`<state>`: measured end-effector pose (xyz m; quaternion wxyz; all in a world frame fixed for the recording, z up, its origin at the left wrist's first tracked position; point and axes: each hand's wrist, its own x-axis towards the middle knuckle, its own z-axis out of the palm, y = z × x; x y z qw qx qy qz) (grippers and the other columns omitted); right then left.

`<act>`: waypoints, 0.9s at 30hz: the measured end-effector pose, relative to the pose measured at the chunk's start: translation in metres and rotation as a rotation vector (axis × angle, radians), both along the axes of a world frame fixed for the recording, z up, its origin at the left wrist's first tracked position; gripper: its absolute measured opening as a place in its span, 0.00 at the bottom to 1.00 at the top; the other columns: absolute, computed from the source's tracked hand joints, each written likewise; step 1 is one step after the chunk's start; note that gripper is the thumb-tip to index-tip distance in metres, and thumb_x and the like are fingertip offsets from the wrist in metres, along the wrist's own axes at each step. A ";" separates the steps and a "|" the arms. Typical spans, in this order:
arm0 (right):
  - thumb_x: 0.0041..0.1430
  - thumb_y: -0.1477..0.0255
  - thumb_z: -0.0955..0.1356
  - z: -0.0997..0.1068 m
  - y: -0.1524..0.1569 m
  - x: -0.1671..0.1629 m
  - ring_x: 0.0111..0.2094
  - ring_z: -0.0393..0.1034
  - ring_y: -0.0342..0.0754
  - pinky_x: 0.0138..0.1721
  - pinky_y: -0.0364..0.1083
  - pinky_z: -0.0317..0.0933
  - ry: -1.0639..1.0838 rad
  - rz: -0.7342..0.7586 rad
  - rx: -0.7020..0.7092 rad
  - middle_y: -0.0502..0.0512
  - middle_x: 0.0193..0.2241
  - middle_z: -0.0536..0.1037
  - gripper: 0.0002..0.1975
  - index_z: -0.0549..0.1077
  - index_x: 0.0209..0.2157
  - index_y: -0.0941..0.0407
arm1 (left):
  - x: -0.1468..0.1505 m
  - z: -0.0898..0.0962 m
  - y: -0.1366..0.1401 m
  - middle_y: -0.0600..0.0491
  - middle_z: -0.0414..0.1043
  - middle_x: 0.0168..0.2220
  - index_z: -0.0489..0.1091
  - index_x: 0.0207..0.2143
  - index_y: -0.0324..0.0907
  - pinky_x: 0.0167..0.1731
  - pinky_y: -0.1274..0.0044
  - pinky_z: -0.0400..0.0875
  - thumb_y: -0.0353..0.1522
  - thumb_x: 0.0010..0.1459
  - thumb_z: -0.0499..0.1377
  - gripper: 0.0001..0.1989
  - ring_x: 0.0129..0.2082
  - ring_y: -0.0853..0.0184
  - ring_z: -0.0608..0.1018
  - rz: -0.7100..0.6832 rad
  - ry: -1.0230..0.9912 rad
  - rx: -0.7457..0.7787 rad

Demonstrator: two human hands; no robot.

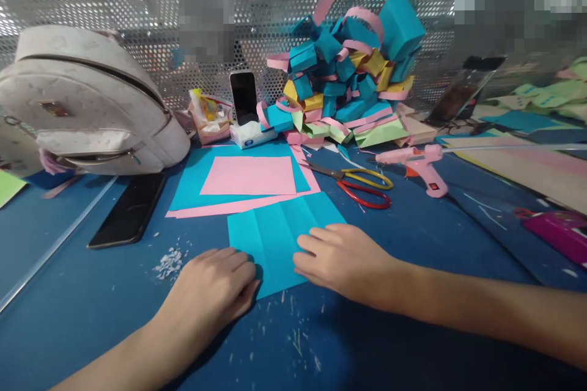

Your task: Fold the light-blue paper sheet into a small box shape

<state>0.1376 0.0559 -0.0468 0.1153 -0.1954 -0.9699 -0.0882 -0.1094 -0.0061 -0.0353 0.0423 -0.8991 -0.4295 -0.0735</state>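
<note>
Head view: my left hand [219,281] bends its fingers over the left edge of the creased blue sheet [275,244], and my right hand [342,259] rests curled on its right side, so the paper lies between my fingers, probably to hold it steady along its creases. I cannot tell whether either thumb pinches it. Beyond my fingertips, a pink sheet [250,175] lies on a larger blue sheet [190,180]. Past my right fingers, the scissors [364,186] point their blades over that stack's right edge, partly in its way; the glue gun [419,165] lies farther right. White scraps [169,263] sit just beside my left fingers.
</note>
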 end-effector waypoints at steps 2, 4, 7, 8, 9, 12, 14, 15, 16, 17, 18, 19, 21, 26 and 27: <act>0.65 0.71 0.65 -0.002 0.004 0.006 0.28 0.57 0.48 0.26 0.48 0.36 0.001 -0.013 0.003 0.49 0.25 0.69 0.09 0.66 0.28 0.53 | 0.000 0.000 0.000 0.56 0.66 0.23 0.65 0.25 0.43 0.22 0.73 0.61 0.27 0.60 0.55 0.10 0.22 0.63 0.72 -0.006 0.001 -0.001; 0.65 0.71 0.65 -0.004 0.008 0.015 0.28 0.58 0.48 0.26 0.48 0.37 -0.004 -0.030 0.001 0.49 0.25 0.69 0.10 0.66 0.28 0.53 | 0.000 0.000 0.001 0.56 0.66 0.23 0.65 0.24 0.43 0.22 0.72 0.61 0.27 0.60 0.55 0.10 0.22 0.63 0.72 -0.009 0.000 0.003; 0.67 0.72 0.63 -0.006 0.012 0.030 0.28 0.59 0.47 0.27 0.47 0.39 -0.005 -0.058 0.001 0.49 0.25 0.69 0.11 0.66 0.28 0.54 | 0.000 0.000 0.001 0.56 0.66 0.23 0.65 0.24 0.43 0.22 0.72 0.61 0.27 0.60 0.54 0.11 0.22 0.62 0.72 -0.005 -0.006 0.005; 0.68 0.72 0.62 -0.006 0.014 0.035 0.28 0.59 0.47 0.27 0.47 0.40 -0.001 -0.066 0.006 0.49 0.25 0.69 0.12 0.66 0.28 0.54 | 0.000 0.000 0.001 0.56 0.66 0.23 0.65 0.24 0.43 0.22 0.72 0.61 0.27 0.61 0.53 0.11 0.22 0.62 0.72 -0.004 -0.005 0.004; 0.68 0.72 0.61 -0.007 0.014 0.039 0.28 0.59 0.47 0.27 0.47 0.40 0.003 -0.074 0.014 0.49 0.25 0.69 0.13 0.66 0.28 0.54 | 0.000 0.001 0.001 0.55 0.66 0.23 0.64 0.24 0.43 0.22 0.72 0.61 0.27 0.61 0.53 0.11 0.22 0.62 0.72 -0.003 -0.003 0.004; 0.70 0.72 0.59 -0.008 0.016 0.049 0.28 0.60 0.47 0.27 0.47 0.41 0.008 -0.095 0.032 0.49 0.24 0.69 0.14 0.66 0.28 0.54 | 0.000 0.002 0.002 0.55 0.66 0.23 0.64 0.24 0.43 0.22 0.73 0.59 0.27 0.62 0.51 0.12 0.21 0.63 0.71 -0.001 0.020 0.001; 0.70 0.72 0.59 -0.009 0.017 0.053 0.27 0.60 0.47 0.27 0.47 0.42 0.008 -0.113 0.036 0.49 0.24 0.69 0.15 0.66 0.27 0.54 | 0.000 0.001 0.002 0.55 0.66 0.23 0.64 0.24 0.43 0.22 0.73 0.59 0.26 0.62 0.50 0.13 0.21 0.64 0.71 -0.002 0.034 0.002; 0.70 0.72 0.58 -0.009 0.017 0.055 0.27 0.60 0.47 0.27 0.47 0.42 0.004 -0.121 0.035 0.49 0.24 0.69 0.15 0.66 0.27 0.54 | 0.000 0.001 0.002 0.55 0.66 0.23 0.64 0.24 0.43 0.22 0.73 0.59 0.26 0.62 0.49 0.13 0.21 0.64 0.71 -0.004 0.038 0.006; 0.70 0.72 0.58 -0.009 0.018 0.057 0.27 0.60 0.47 0.27 0.47 0.42 0.000 -0.129 0.034 0.49 0.24 0.70 0.15 0.66 0.27 0.54 | -0.001 0.000 0.003 0.55 0.66 0.23 0.64 0.24 0.43 0.22 0.74 0.58 0.27 0.62 0.49 0.13 0.21 0.64 0.71 -0.005 0.040 0.010; 0.70 0.72 0.58 -0.008 0.018 0.060 0.27 0.61 0.47 0.27 0.47 0.43 -0.007 -0.137 0.032 0.49 0.25 0.70 0.15 0.67 0.28 0.54 | -0.001 0.000 0.003 0.55 0.66 0.23 0.64 0.24 0.43 0.22 0.74 0.58 0.27 0.62 0.49 0.13 0.21 0.64 0.71 -0.008 0.040 0.018; 0.70 0.72 0.58 -0.008 0.019 0.063 0.28 0.61 0.47 0.27 0.47 0.43 -0.015 -0.148 0.031 0.50 0.25 0.70 0.15 0.67 0.28 0.54 | -0.001 -0.001 0.003 0.55 0.66 0.23 0.64 0.24 0.44 0.23 0.73 0.58 0.28 0.62 0.49 0.13 0.22 0.64 0.71 -0.010 0.043 0.023; 0.70 0.73 0.58 -0.008 0.019 0.066 0.28 0.62 0.47 0.27 0.47 0.44 -0.024 -0.162 0.032 0.50 0.25 0.70 0.15 0.67 0.28 0.54 | -0.002 -0.001 0.002 0.55 0.66 0.23 0.64 0.25 0.44 0.23 0.73 0.58 0.28 0.62 0.49 0.13 0.22 0.64 0.71 -0.012 0.047 0.025; 0.69 0.72 0.58 -0.008 0.020 0.074 0.29 0.64 0.47 0.27 0.47 0.45 -0.043 -0.196 0.033 0.51 0.26 0.71 0.15 0.69 0.28 0.54 | -0.002 -0.001 0.002 0.55 0.66 0.23 0.64 0.24 0.44 0.24 0.73 0.58 0.28 0.63 0.49 0.13 0.22 0.64 0.71 -0.011 0.061 0.021; 0.70 0.72 0.58 -0.004 0.019 0.086 0.32 0.67 0.48 0.28 0.45 0.48 -0.055 -0.281 -0.004 0.53 0.29 0.74 0.15 0.71 0.30 0.56 | -0.001 0.003 0.003 0.55 0.66 0.23 0.64 0.24 0.43 0.25 0.74 0.58 0.28 0.64 0.47 0.15 0.23 0.65 0.70 -0.012 0.039 -0.007; 0.70 0.71 0.58 -0.002 0.019 0.086 0.32 0.68 0.47 0.28 0.45 0.48 -0.049 -0.294 -0.044 0.53 0.29 0.74 0.15 0.70 0.30 0.56 | -0.001 0.004 0.003 0.55 0.65 0.23 0.64 0.24 0.43 0.25 0.74 0.58 0.29 0.65 0.47 0.16 0.23 0.65 0.69 -0.016 0.017 -0.022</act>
